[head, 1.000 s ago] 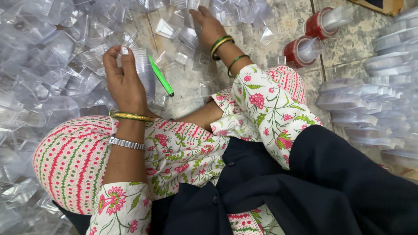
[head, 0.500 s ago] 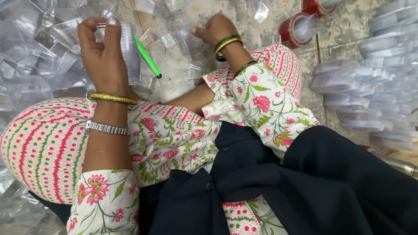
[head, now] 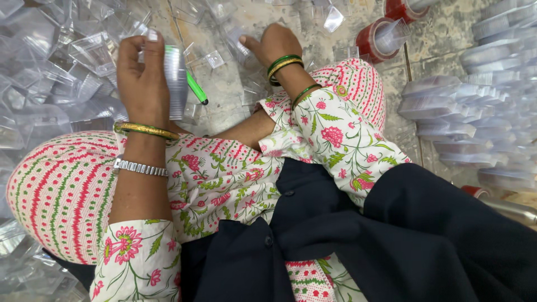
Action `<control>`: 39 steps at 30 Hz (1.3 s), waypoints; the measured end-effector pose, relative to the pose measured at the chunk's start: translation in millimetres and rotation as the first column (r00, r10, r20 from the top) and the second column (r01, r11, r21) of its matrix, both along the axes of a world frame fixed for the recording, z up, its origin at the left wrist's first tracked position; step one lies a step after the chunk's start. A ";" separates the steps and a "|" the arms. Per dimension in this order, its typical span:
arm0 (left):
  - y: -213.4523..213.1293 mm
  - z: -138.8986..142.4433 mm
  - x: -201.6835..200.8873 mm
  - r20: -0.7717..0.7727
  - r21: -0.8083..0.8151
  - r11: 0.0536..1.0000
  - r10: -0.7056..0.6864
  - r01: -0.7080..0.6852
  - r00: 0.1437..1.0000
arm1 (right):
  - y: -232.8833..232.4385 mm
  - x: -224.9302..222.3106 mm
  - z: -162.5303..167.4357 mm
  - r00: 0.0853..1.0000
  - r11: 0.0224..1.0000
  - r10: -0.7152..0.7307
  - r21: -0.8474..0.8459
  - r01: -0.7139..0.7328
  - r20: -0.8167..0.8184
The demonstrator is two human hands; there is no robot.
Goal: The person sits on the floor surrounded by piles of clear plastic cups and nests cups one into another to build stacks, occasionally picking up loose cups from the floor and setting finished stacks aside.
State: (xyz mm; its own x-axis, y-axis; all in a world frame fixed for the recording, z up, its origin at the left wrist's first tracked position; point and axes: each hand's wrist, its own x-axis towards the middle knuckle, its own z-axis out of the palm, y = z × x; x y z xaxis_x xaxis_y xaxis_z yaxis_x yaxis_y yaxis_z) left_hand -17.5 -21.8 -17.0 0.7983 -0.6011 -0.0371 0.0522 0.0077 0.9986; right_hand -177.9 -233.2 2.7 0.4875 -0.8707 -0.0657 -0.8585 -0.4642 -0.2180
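Observation:
My left hand (head: 141, 75) is raised over my left knee and grips a stack of nested clear plastic cups (head: 174, 81), held on edge. Just right of the stack, a green pen (head: 196, 88) lies on the stone floor. My right hand (head: 275, 45) reaches forward past my right knee, and its fingers rest on a loose clear plastic cup (head: 241, 49) on the floor. Whether they have closed on it is hidden. Bangles ring both wrists, and there is a metal watch band on the left.
A heap of loose clear cups (head: 53, 72) covers the floor at the left. Stacked clear lids (head: 475, 95) lie at the right. Two red tape rolls (head: 373, 39) (head: 404, 8) sit at the back right. A metal object (head: 506, 207) lies by my right side.
The left hand with the cup stack has shifted slightly left and up. The right hand has stayed among the loose cups on the floor, lowering a little onto one.

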 end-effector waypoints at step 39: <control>11.5 74.5 -25.0 0.210 0.378 0.778 -0.600 0.502 0.772 | 31.1 -38.7 46.3 0.632 0.456 -0.122 0.609 -0.649 0.765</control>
